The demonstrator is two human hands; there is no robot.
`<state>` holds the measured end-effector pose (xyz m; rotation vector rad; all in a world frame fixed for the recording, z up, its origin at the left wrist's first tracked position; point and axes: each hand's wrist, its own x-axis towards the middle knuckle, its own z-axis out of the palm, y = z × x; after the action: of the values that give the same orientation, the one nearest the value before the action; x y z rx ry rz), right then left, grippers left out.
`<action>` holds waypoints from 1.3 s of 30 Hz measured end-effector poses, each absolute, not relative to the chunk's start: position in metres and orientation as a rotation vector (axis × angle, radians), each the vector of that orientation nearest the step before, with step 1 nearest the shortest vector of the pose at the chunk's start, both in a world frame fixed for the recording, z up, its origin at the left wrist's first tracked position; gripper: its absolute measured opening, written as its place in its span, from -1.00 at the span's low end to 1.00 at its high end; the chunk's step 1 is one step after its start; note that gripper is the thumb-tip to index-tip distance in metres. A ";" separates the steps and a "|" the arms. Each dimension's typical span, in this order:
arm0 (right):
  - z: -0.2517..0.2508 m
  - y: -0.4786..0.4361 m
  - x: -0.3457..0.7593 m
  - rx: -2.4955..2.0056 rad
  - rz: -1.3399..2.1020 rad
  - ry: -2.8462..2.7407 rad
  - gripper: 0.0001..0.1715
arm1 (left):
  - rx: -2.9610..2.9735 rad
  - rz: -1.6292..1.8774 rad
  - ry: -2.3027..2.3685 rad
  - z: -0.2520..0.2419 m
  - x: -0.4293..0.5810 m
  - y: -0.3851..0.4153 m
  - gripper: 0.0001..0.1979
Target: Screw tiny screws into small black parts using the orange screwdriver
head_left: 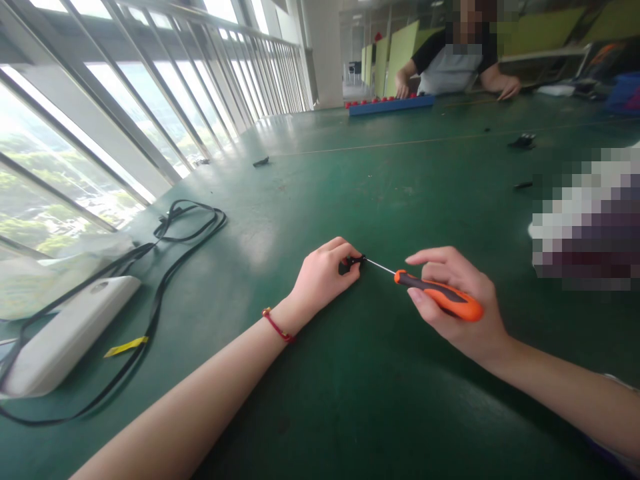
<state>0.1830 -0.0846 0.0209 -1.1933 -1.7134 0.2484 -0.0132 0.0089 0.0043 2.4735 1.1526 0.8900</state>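
Both forearms come in from the bottom edge, low over the green bench (380, 407).

Left hand (323, 277): fingers curled tight, pinching a small black part (349, 263) down near the bench surface. Red cord bracelet (277, 327) at the wrist.

Right hand (460, 307): wrapped round the orange-and-black handle of a screwdriver (440, 297), index finger stretched out above the handle. Thin metal shaft points left, tip meeting the small black part at the left fingertips. Part sits mid-bench, between the two hands. It is too small to identify, possibly a clip or connector.

Left of the hands: black cable (165, 267) looped on the bench, running toward a white box (65, 333) near the left edge. Yellow tag (125, 346) on the cable.

Far side: another person leans on the bench, one hand at a blue tray (390, 105) carrying red pieces, the other flat on the bench. Loose black bits (261, 161) lie further out, well apart from the hands.
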 end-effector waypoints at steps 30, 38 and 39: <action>0.020 -0.084 0.183 -1.177 0.274 -1.664 -0.73 | 2.494 0.895 1.161 0.003 -0.014 0.009 -0.88; 0.017 -0.083 0.184 -1.132 0.305 -1.629 -0.61 | 2.514 0.873 1.183 0.003 -0.014 0.010 -0.87; 0.017 -0.083 0.184 -1.156 0.323 -1.666 -0.70 | 2.517 0.871 1.188 0.004 -0.014 0.010 -0.87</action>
<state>0.1840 -0.0829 0.0174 -1.1563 -1.6655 0.3229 -0.0141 0.0100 0.0038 2.5170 1.1880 0.8712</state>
